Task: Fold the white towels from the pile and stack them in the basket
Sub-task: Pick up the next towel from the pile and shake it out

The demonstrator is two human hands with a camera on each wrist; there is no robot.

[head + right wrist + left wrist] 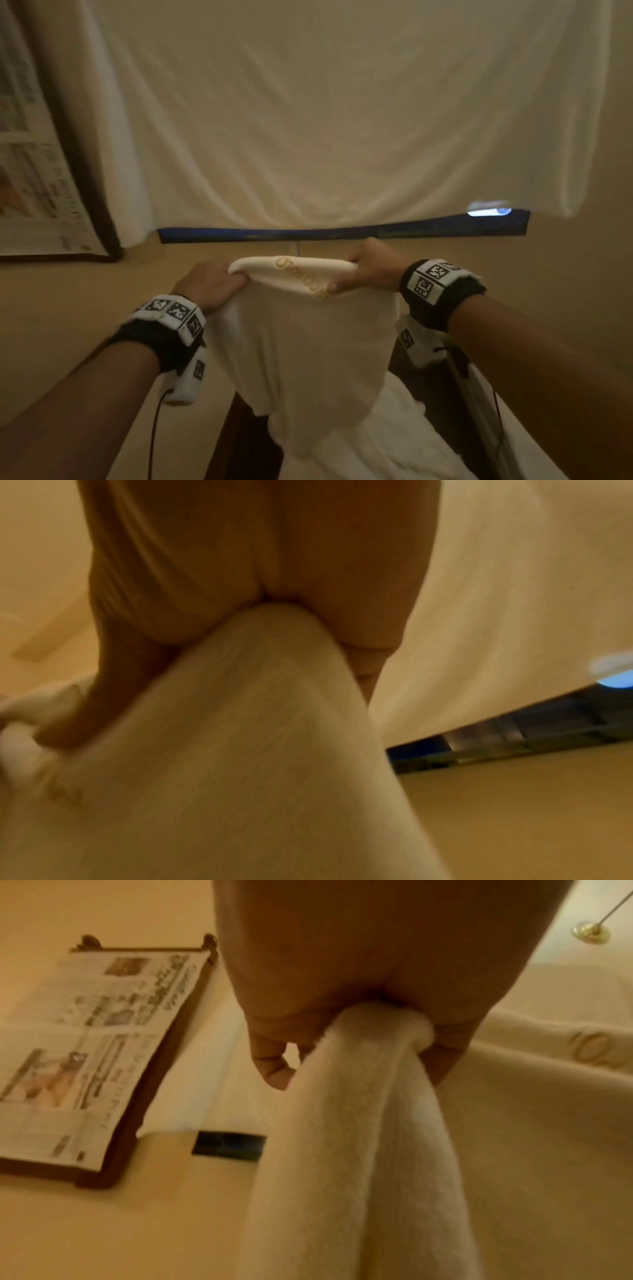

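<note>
A white towel (301, 346) with gold embroidered lettering hangs in the air in front of me, held up by its top edge. My left hand (212, 282) grips the top left corner, and my right hand (364, 270) grips the top right corner. Between the hands the top edge is rolled over. The left wrist view shows the towel (377, 1123) bunched between thumb and fingers of the left hand (342, 1020). In the right wrist view the towel (222, 764) is pinched in the right hand (260, 615). The towel's lower end reaches white fabric (394, 442) below. No basket is in view.
A large white sheet (325, 113) hangs over a dark-edged screen (342, 233) on the wall ahead. A dark-framed board with newspaper (37, 192) hangs at the left. Dark wooden furniture (239, 442) stands below the towel.
</note>
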